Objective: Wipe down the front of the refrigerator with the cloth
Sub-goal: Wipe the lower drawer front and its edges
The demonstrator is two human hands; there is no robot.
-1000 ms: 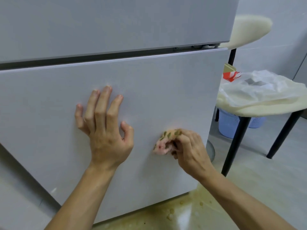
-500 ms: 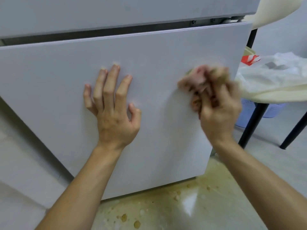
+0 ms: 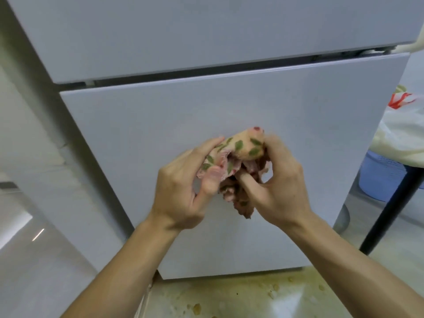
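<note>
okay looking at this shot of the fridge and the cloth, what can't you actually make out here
All in the head view:
- Cloth: bunched between the left hand and right hand; its size and underside are hidden, its top edge blurred.
- Lower fridge door: the part behind both hands is covered.
- Upper door: cut off by the top edge.
- Bag on the right: cut off by the frame edge.
</note>
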